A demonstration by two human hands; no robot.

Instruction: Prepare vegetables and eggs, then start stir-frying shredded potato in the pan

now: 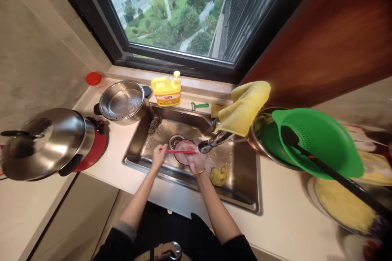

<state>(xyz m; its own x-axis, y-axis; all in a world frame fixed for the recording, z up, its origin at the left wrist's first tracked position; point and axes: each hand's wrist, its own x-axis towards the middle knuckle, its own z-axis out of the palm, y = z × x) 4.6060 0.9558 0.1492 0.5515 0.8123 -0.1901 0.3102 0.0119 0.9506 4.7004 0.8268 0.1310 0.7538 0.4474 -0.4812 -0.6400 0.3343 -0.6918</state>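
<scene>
Over the sink (pixel 245 179), my left hand (pixel 159 155) is closed around one end of a thin red stick (pixel 179 151), which looks like a chopstick. My right hand (pixel 197 162) is at the stick's other end, its fingers closed about it and partly blurred. Just below the stick is a round pinkish bowl (pixel 183 158) with a dark rim, near the drain (pixel 174 142); whether my right hand touches it I cannot tell. The metal faucet (pixel 211 142) points down beside my right hand. A crumpled yellow cloth (pixel 219 175) lies in the basin to the right.
A steel scrubber (pixel 154 124) sits in the sink's back left. Behind stand a steamer pot (pixel 122 102), a yellow soap bottle (pixel 166 91) and a green peeler (pixel 200 106). A yellow towel (pixel 241 108) drapes the faucet. A lidded pot (pixel 45 142) stands left, a green colander (pixel 324 138) right.
</scene>
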